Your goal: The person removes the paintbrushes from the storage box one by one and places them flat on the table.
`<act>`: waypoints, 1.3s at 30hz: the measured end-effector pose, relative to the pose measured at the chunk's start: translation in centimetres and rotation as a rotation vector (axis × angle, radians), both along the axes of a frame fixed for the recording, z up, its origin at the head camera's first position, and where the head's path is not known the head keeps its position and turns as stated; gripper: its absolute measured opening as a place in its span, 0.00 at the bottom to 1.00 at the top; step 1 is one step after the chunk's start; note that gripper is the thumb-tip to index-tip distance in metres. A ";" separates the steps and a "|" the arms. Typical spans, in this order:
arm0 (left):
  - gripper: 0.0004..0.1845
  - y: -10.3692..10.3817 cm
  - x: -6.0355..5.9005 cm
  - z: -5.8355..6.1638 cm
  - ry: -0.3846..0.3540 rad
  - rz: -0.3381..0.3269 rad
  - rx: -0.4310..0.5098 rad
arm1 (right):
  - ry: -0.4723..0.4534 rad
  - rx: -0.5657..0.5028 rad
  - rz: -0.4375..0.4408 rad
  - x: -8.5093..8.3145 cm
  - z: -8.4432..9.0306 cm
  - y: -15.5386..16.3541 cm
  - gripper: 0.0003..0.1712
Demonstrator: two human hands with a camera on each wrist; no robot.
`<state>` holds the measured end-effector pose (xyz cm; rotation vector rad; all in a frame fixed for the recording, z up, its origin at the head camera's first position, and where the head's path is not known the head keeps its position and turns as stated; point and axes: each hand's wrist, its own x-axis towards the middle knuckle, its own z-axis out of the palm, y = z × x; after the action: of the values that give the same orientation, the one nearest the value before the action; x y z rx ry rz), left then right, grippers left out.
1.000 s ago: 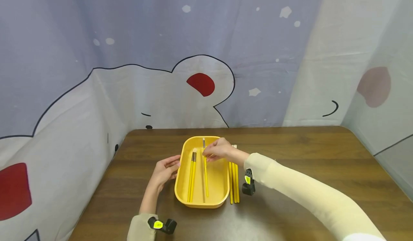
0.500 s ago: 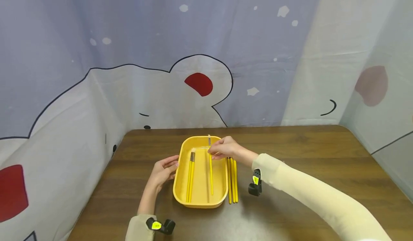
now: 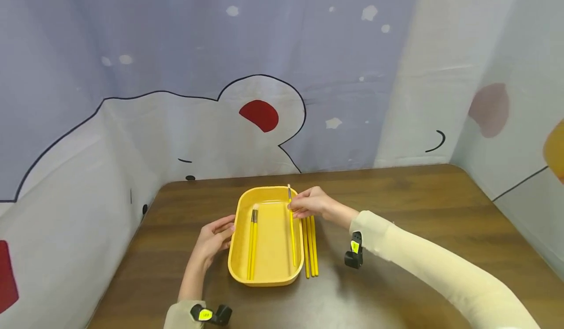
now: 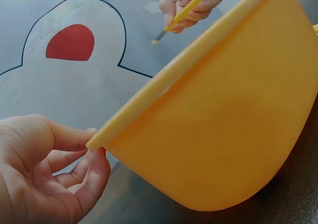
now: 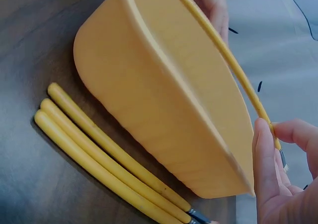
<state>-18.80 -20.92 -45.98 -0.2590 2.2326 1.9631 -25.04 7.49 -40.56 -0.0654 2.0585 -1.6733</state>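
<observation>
We see a person's long, plain cream right sleeve (image 3: pixel 432 256), softly creased, and a similar left sleeve (image 3: pixel 179 315), only its end showing. We also find a chunky black left wrist camera (image 3: pixel 223 315) and a matching right wrist camera (image 3: pixel 353 259), each bearing a bright yellow-green label (image 3: pixel 205 315) with tiny, unreadable dark marks.

Soft, even light fills the head view. Pale glare spreads over the bench (image 3: pixel 374 192) in front of the tray (image 3: pixel 270 241), and a faint shadow lies to the tray's right. Behind the tray, the backdrop (image 3: pixel 343 69) looks flat and muted. In the left wrist view, bluish haze washes out the backdrop beyond the tray, whose wall carries a dim patch. The right wrist view is duller; lens distortion bows the brushes (image 5: pixel 112 161) beside the tray, with dark shadow between.
</observation>
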 end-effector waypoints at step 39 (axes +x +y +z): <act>0.24 -1.3 1.3 0.1 -0.004 0.026 0.007 | -0.023 -0.063 -0.015 0.5 -2.0 3.6 0.20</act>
<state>-17.53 -22.17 -45.89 -0.2922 2.2313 1.9812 -24.50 11.10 -42.55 -0.0506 1.9944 -1.7398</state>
